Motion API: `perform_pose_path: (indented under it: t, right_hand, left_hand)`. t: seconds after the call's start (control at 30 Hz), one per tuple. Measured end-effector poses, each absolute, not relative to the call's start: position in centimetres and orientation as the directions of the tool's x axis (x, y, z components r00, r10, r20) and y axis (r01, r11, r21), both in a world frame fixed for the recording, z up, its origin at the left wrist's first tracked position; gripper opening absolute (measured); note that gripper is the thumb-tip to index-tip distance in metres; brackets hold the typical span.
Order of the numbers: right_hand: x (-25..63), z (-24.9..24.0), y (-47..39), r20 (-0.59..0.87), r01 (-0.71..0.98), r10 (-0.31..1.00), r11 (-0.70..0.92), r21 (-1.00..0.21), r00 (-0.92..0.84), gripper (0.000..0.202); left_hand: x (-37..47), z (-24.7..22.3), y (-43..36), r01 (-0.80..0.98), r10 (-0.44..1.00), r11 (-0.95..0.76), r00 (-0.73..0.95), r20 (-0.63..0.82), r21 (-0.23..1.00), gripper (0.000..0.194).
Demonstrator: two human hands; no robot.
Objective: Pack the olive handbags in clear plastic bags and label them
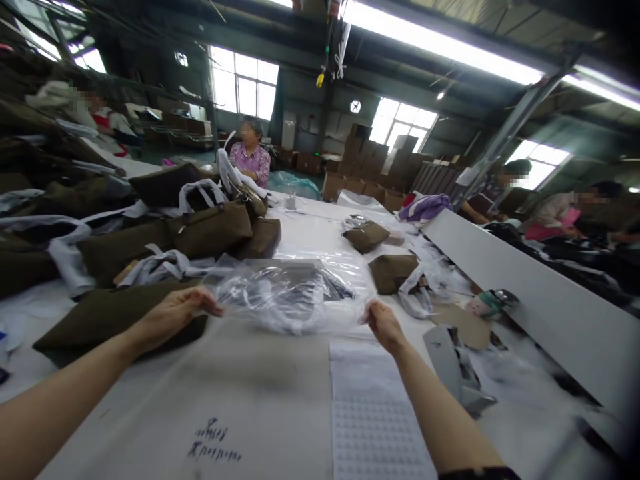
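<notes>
Clear crinkled plastic bag (293, 297) is pinched at both ends — left hand (173, 317) and right hand (384, 325). Dark olive fabric bags (107, 317) are piled left.

Two bare forearms, no sleeves down to the wrists. Left hand (173, 313) and right hand (384, 325) uncovered: no gloves, rings or watch visible. A dark edge near the right elbend at the frame bottom, possibly a rolled sleeve; too cropped to tell.
</notes>
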State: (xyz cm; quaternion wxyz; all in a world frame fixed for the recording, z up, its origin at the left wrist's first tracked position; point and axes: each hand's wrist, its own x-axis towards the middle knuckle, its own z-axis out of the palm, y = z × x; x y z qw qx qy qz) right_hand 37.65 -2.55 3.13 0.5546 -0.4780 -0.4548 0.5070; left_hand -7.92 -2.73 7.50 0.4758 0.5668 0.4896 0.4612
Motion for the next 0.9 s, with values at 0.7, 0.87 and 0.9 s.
perform_pose_path:
  t: [0.7, 0.87, 0.9]
  right_hand:
    - [20.3, -5.3, -18.5, -0.034, 0.578, 0.646, 0.658, -0.483, -0.763, 0.084]
    - [19.9, -10.4, -21.4, 0.068, 0.686, 0.793, 0.563, -0.461, -0.605, 0.071]
    - [20.0, -10.6, -21.6, 0.071, 0.714, 0.829, 0.518, -0.471, -0.555, 0.071]
  left_hand:
    - [-13.6, -4.3, -13.4, 0.424, 0.449, -0.733, 0.889, -0.089, 0.532, 0.041]
    - [-15.0, -5.2, -14.0, 0.513, 0.62, -0.63, 0.785, -0.021, 0.583, 0.037]
    - [-15.0, -5.4, -14.0, 0.542, 0.684, -0.601, 0.729, 0.027, 0.588, 0.034]
